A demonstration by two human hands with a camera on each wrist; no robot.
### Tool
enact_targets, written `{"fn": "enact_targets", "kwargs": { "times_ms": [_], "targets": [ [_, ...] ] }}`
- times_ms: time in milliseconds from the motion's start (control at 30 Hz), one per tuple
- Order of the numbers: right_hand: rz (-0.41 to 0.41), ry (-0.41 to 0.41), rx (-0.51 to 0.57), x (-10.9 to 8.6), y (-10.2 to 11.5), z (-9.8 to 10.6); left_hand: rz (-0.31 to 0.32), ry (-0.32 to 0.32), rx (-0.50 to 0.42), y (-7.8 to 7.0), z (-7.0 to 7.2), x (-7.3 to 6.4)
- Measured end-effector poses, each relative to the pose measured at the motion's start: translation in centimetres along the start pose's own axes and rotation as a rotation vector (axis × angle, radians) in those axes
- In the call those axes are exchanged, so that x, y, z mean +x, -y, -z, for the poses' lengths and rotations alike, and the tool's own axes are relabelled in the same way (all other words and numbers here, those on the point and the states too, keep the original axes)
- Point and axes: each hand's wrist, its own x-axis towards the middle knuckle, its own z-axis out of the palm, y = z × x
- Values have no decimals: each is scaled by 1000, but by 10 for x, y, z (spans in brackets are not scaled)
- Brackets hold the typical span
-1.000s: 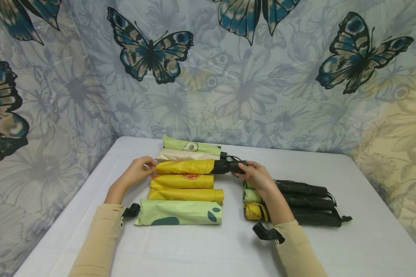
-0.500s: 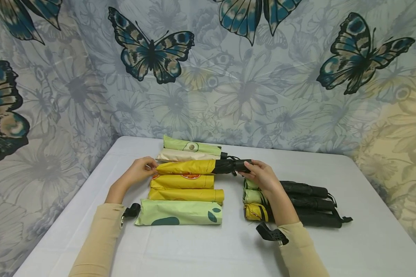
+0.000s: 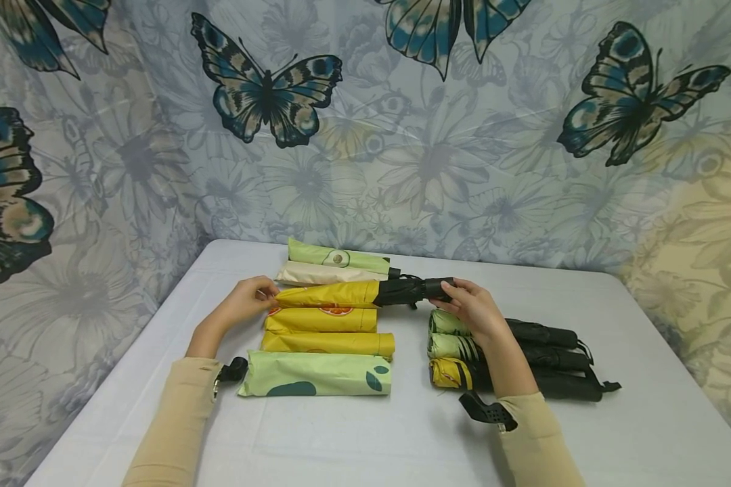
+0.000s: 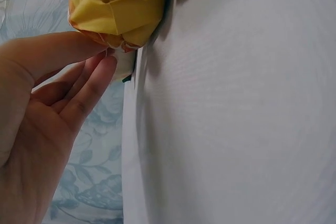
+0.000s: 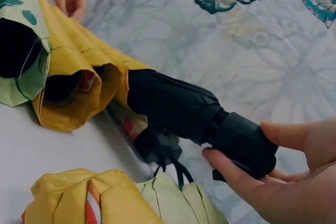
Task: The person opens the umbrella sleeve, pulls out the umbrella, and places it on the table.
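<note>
A folded black umbrella (image 3: 402, 291) is sticking halfway out of a yellow sleeve (image 3: 329, 294) in the third row of sleeves on the white table (image 3: 365, 439), lying across it from left to right. The right hand (image 3: 472, 308) is gripping the umbrella's black handle (image 5: 242, 145), with the thumb over the top and the fingers curled under it. The left hand (image 3: 244, 302) is pinching the closed end of the yellow sleeve between thumb and fingertips (image 4: 102, 61), as the left wrist view shows.

To do this step well, the two hands are best kept in one line with the umbrella, so the cloth is sliding straight along the canopy rather than bunching at the mouth of the sleeve. The pinch at the closed end looks light, so it seems wise to keep it firm while the other hand is working. The black strap (image 5: 176, 169) is dangling under the umbrella and could catch at the sleeve's mouth.

Around them, more sleeves are lying in rows: a green sleeve (image 3: 338, 258), a cream sleeve (image 3: 323, 273), two more yellow ones and a large green sleeve (image 3: 315, 374). Three folded umbrellas (image 3: 542, 358) are lying under the right forearm.
</note>
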Motion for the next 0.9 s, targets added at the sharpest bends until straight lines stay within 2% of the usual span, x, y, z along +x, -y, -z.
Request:
{"fn": "enact_targets", "kwargs": {
  "times_ms": [533,800,900],
  "targets": [
    [32,38,-5,-2,-2,7,-15,2,14,1,1,0],
    [41,22,-1,0,-5,10,5,57,-97,0,-3,2],
    [39,25,16,1,-6,12,-13,69,-97,-2,-6,4]
  ]
}}
